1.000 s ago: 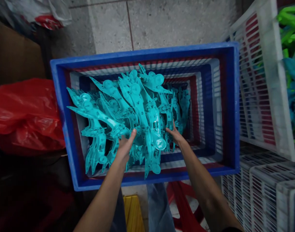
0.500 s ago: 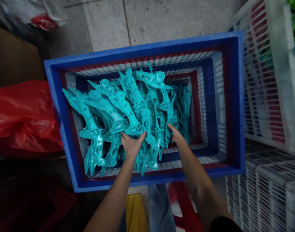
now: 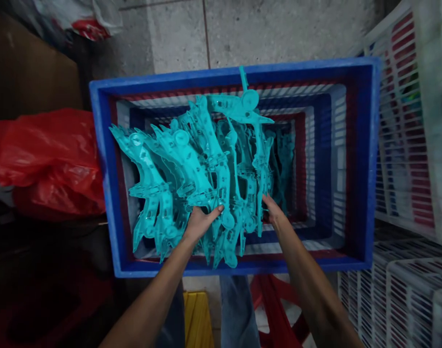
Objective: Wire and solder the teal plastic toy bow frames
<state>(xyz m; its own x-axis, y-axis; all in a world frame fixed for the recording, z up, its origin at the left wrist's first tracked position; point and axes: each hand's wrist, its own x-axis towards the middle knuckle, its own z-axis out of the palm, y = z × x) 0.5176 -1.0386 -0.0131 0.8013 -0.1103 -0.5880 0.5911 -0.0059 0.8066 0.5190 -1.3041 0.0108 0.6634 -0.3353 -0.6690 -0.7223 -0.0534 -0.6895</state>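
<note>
Turquoise molded plastic parts [image 3: 192,159], long and curved with round discs on them, stand packed together in the left and middle of a blue-rimmed crate [image 3: 242,72]. At the near side of the pile, my left hand [image 3: 199,223] grips a bunch of the parts; its thumb shows on top, and the other fingers are partly hidden. My right hand [image 3: 274,210] presses on the right side of the same bunch, its fingertips hidden behind the parts. One part [image 3: 238,107] lies crosswise on top at the far side. Darker turquoise parts [image 3: 286,150] sit lower down to the right.
A red plastic bag [image 3: 47,159] bulges against the crate's left side. White slatted crates [image 3: 405,125] stand at the right, with more [image 3: 420,285] below. Near my legs are a yellow object [image 3: 198,316] and a red stool-like frame [image 3: 278,314].
The view has shifted, so the crate appears further right. The bunch between my hands looks raised a little, and the crosswise part on top has tilted and come nearer the camera.
</note>
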